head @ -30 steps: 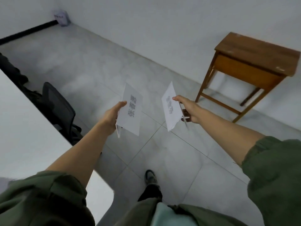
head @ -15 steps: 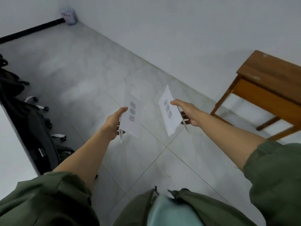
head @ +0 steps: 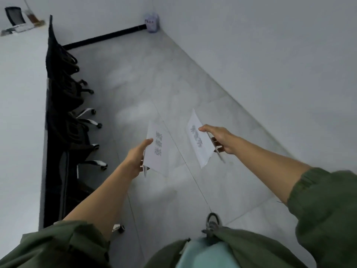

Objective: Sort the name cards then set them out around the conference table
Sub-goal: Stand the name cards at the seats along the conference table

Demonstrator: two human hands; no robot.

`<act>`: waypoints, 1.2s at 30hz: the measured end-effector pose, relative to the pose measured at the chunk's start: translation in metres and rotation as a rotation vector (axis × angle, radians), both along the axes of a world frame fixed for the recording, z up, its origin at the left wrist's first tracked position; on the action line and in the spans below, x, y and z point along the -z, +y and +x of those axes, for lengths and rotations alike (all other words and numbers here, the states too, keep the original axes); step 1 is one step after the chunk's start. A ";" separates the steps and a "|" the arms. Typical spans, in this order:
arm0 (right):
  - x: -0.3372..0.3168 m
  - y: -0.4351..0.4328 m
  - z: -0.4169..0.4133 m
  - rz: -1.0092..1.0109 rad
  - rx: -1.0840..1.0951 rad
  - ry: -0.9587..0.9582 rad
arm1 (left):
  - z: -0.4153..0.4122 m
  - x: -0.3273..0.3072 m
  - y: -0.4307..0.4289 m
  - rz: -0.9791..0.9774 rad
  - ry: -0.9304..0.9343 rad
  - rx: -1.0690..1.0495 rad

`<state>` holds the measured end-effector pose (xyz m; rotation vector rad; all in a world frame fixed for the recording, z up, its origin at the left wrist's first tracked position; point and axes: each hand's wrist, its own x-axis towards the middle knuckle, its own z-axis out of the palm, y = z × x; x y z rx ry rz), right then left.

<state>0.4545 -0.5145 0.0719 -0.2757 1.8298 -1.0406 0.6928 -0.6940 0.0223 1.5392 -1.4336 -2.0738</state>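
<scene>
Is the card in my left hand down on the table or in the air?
In the air: the left hand grips the name card over the floor, apart from the white table.

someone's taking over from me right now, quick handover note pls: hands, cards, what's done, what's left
Left hand: grips one name card, print facing the camera, held over the floor.
Right hand: pinches a second name card, also in the air.
Conference table runs along the left, office chairs pushed in at its edge.
Done: two cards in hand, one each.
Left: set both out on the table; neither is placed yet. The print is too blurred to read.
</scene>
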 end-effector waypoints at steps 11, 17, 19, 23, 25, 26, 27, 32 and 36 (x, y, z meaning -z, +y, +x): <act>0.003 -0.260 -0.047 0.002 -0.443 -0.008 | 0.014 -0.012 -0.117 0.028 0.034 -0.519; 0.011 -0.407 -0.019 -0.009 -0.627 -0.003 | 0.035 -0.007 -0.217 -0.004 0.030 -0.673; 0.007 -0.448 -0.015 -0.016 -0.672 0.014 | 0.035 -0.016 -0.247 -0.012 0.043 -0.689; -0.007 -0.542 -0.007 -0.076 -0.714 0.039 | 0.044 -0.041 -0.315 -0.046 0.077 -0.715; -0.009 -0.576 0.005 -0.082 -0.771 0.047 | 0.052 -0.048 -0.336 -0.061 0.066 -0.748; -0.008 -0.596 0.013 -0.084 -0.813 0.033 | 0.061 -0.048 -0.349 -0.070 0.057 -0.772; -0.007 -0.614 0.021 -0.078 -0.851 0.026 | 0.068 -0.049 -0.359 -0.076 0.060 -0.795; 0.006 -0.704 0.074 -0.055 -1.083 -0.021 | 0.107 -0.054 -0.396 -0.104 0.067 -0.974; 0.004 -0.771 0.127 -0.045 -1.301 -0.088 | 0.138 -0.054 -0.416 -0.129 0.011 -1.183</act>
